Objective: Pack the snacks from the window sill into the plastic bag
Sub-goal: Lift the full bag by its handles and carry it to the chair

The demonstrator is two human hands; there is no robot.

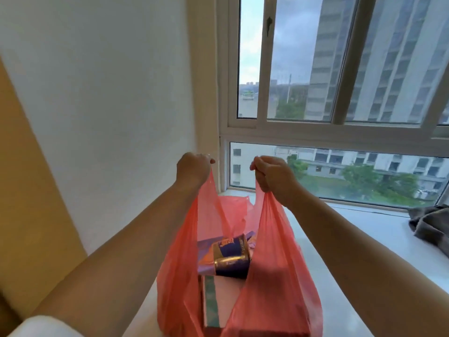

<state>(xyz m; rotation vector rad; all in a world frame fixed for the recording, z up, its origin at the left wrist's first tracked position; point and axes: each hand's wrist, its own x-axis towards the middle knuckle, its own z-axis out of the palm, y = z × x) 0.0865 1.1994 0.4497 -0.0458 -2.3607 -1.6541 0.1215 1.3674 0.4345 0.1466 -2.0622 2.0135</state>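
A translucent red plastic bag [274, 268] stands on the white window sill [345, 242], its two handles pulled up and apart. My left hand [193, 170] grips the left handle and my right hand [272, 176] grips the right handle, both fists closed at about the same height. Through the bag's open mouth I see a dark blue and gold can [230, 257] lying on its side over a purple packet [205, 251]. In front of the can lies a white box with a teal edge [218, 300].
A grey cloth [430, 224] lies crumpled on the sill at the far right. The window frame [340, 132] runs behind the bag. A white wall [109, 105] closes the left side, with a yellow panel at the far left.
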